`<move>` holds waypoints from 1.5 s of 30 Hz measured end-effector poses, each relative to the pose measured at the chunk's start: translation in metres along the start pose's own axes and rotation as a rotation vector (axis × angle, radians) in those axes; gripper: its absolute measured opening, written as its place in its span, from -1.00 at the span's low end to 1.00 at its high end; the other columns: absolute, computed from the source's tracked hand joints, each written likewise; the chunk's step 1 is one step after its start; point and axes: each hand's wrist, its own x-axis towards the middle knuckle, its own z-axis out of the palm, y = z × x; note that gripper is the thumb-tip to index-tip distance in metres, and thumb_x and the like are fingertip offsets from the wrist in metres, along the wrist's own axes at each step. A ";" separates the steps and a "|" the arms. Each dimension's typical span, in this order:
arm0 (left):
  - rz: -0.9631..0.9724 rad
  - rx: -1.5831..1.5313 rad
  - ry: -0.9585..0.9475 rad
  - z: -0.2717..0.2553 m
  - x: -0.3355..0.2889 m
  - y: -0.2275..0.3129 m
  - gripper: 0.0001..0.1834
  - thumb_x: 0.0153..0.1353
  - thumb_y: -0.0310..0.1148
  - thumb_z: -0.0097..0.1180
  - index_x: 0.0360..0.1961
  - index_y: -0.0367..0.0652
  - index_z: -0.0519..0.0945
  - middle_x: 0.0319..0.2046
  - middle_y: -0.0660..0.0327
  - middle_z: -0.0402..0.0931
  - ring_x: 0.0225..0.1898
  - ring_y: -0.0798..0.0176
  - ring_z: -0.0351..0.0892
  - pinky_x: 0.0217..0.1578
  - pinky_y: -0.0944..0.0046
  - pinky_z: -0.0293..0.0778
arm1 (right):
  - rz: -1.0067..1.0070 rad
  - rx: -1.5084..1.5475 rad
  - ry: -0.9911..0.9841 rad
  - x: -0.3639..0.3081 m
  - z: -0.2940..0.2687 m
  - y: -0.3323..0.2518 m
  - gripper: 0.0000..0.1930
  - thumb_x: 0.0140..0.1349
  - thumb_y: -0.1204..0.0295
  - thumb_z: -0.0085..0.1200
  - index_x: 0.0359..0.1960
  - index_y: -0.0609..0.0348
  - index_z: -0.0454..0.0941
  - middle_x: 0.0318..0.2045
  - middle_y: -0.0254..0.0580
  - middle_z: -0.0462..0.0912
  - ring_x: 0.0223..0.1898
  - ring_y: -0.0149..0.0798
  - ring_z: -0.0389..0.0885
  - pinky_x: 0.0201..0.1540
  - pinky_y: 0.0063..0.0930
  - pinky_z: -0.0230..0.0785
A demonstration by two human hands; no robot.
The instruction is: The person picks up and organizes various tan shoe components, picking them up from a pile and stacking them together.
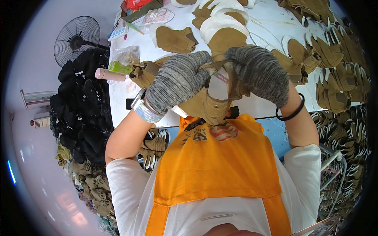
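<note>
Onlooker here: tan shoe upper is at the person's 12 o'clock, just by the smooth orange apron, fabric bent round an oval gap. Left hand, ribbed grey knit glove, pinches its edge; right hand, same glove, grips opp. side, tips partly hidden tbh. Stacked uppers w/ rounded white pieces at 2, round wire fan approx 10.

Bright, fairly even light washes the white table, while a narrow blue-white light strip glares at far left and pinkish reflections shine on the wall (with pale streaks nearby). The black heap loses detail. Fisheye curvature bends edges, dark vignetting fills the corners, and the right hand blurs slightly at its fingertips.
</note>
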 end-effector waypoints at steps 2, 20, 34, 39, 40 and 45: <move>0.010 -0.102 0.029 -0.006 -0.003 0.000 -0.59 0.20 -0.24 0.14 -0.04 -0.32 0.49 -0.23 0.09 0.58 -0.22 0.19 0.56 -0.16 0.24 0.48 | 0.052 -0.032 -0.105 -0.002 -0.015 -0.007 -0.75 0.14 0.45 0.04 -0.15 0.25 0.53 -0.35 0.02 0.61 -0.32 -0.04 0.60 -0.26 -0.32 0.47; 0.008 -0.682 -0.228 0.002 -0.011 -0.023 -0.64 0.26 -0.35 0.06 0.05 -0.25 0.42 -0.16 0.14 0.49 -0.13 0.32 0.50 -0.14 0.38 0.47 | -0.214 0.104 0.003 -0.015 -0.010 -0.013 -0.73 0.09 0.48 0.09 -0.13 0.11 0.52 -0.17 -0.17 0.57 -0.14 -0.14 0.53 -0.09 -0.34 0.41; 0.126 -0.789 -0.204 0.013 -0.002 -0.018 -0.55 0.29 -0.21 0.00 0.15 -0.16 0.38 0.01 0.19 0.43 0.05 0.31 0.39 0.04 0.34 0.37 | -0.404 -0.410 0.052 -0.008 -0.007 -0.021 -0.74 -0.06 0.30 0.23 -0.28 0.02 0.62 -0.12 -0.21 0.49 -0.05 -0.13 0.43 0.10 -0.16 0.23; 0.122 -0.600 -0.140 0.008 -0.007 -0.019 -0.57 0.33 -0.19 -0.05 0.16 -0.13 0.38 -0.02 0.21 0.45 0.00 0.36 0.40 -0.01 0.36 0.38 | 0.090 0.443 0.135 -0.005 -0.005 -0.027 -0.82 0.12 0.41 0.10 -0.23 0.12 0.58 -0.09 -0.17 0.48 0.00 -0.10 0.40 0.12 -0.26 0.22; 0.115 -0.576 -0.125 0.007 -0.008 -0.019 -0.58 0.33 -0.19 -0.06 0.15 -0.12 0.39 -0.03 0.21 0.45 -0.02 0.36 0.41 -0.02 0.36 0.39 | -0.022 0.316 0.299 -0.003 -0.006 -0.019 -0.82 0.12 0.45 0.10 -0.22 0.12 0.55 -0.14 -0.21 0.48 -0.04 -0.14 0.42 0.09 -0.30 0.26; -0.066 -0.513 -0.083 0.001 -0.020 -0.016 -0.65 0.37 -0.24 -0.12 0.10 -0.12 0.44 -0.13 0.25 0.48 -0.12 0.40 0.45 -0.08 0.41 0.39 | -0.070 0.178 0.640 -0.021 -0.033 0.031 -0.77 0.18 0.48 0.06 -0.11 0.19 0.49 -0.13 -0.20 0.52 -0.04 -0.24 0.47 0.07 -0.41 0.31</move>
